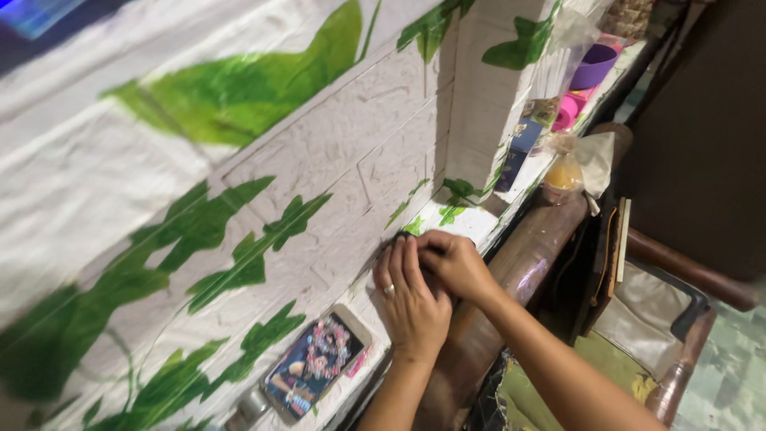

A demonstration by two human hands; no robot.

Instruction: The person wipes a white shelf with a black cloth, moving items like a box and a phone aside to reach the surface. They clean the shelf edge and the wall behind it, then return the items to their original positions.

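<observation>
White brick-pattern wall w/ green leaf print, narrow ledge (467,223) below. Both hands together on ledge: left hand (411,299) curled, ring on finger, right hand (455,263) pinching small dark object (401,236), mostly hidden. Phone (315,365) lies nearby on ledge.

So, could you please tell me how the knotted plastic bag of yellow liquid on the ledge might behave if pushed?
The plastic bag looks soft and bulging, so it would probably sag, not slide. Being liquid-filled, it likely feels heavy. It sits near the ledge edge and might slump off.
</observation>
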